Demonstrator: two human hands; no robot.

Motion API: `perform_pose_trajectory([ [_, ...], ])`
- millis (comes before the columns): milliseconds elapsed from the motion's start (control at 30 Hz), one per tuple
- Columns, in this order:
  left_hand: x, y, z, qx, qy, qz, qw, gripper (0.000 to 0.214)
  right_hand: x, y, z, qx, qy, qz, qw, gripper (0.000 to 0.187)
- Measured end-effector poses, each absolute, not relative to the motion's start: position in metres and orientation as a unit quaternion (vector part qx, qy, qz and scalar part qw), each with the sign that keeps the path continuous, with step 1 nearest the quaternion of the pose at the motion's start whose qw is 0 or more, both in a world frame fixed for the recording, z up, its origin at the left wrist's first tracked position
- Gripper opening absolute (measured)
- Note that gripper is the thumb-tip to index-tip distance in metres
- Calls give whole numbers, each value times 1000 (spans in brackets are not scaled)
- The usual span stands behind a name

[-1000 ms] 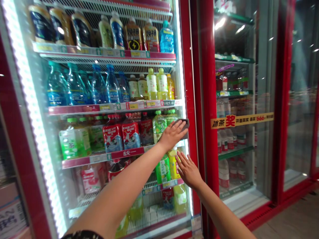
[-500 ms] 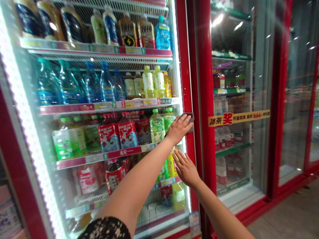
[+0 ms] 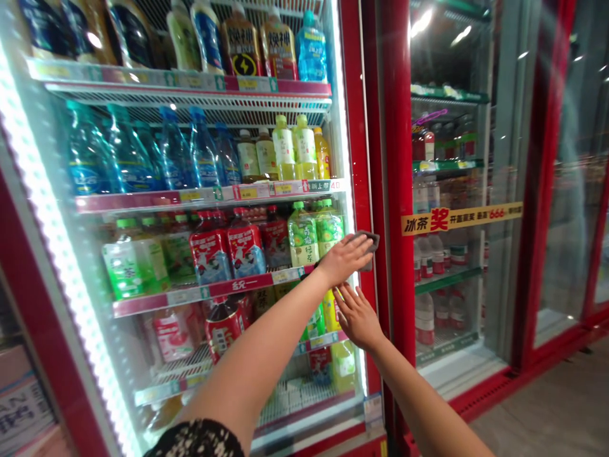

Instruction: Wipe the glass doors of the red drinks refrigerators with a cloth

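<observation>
My left hand [image 3: 346, 259] lies over a grey cloth [image 3: 369, 261], pressing it against the right edge of a lit drinks cooler's front. Its fingers stretch across the cloth, whose corners stick out past the fingertips. Just below, my right hand [image 3: 359, 317] is open with nothing in it, palm turned toward the cooler front; whether it touches the surface I cannot tell. Green tea bottles [image 3: 304, 238] stand behind the left hand. Yellow-labelled bottles [image 3: 332, 311] show partly behind the right fingers. A dark band sits at my left wrist.
Shelves [image 3: 200, 197] carry rows of blue-capped water bottles [image 3: 174, 152], red-labelled bottles [image 3: 209, 254] and others. To the right stands a second cooler with a red frame [image 3: 397, 158] and a yellow strip [image 3: 461, 219]. A box [image 3: 23, 406] sits at lower left.
My left hand has slid the grey cloth downward along the cooler's edge, closer to the right hand. The right hand stays low and open. The view has shifted slightly.
</observation>
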State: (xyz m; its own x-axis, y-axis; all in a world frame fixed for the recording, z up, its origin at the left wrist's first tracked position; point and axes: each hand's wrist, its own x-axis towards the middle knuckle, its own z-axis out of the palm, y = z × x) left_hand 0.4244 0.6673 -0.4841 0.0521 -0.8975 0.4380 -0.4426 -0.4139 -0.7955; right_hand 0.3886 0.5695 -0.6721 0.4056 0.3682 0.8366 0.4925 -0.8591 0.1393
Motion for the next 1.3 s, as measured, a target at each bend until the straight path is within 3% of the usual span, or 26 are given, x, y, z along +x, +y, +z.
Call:
perform_pose_trajectory([
  [100, 420, 683, -489, -660, 513, -483, 259, 32, 390, 569, -675, -833, -257, -485, 68, 60],
  [267, 409, 716, -478, -703, 384, -562, 205, 44, 391, 569, -676, -819, -266, -506, 58, 71],
  [500, 393, 762, -483, -653, 533, -450, 296, 33, 392, 570, -682, -805, -264, -528, 56, 82],
  [700, 378, 802, -473, -736, 374, -528, 199, 59, 387, 570, -680, -813, -259, -520, 46, 83],
  [867, 364, 839, -496, -662, 528, -453, 279, 44, 387, 571, -682, -812, -259, -521, 36, 82],
  [1100, 346, 872, -483, -759, 313, -532, 207, 66, 387, 573, -686, -811, -253, -526, 37, 83],
  [1233, 343, 885, -509, -719, 416, -494, 257, 52, 387, 571, -687, -811, -256, -525, 32, 84],
  [1300, 342, 892, -505, -716, 443, -470, 266, 56, 386, 569, -685, -812, -258, -523, 29, 83],
])
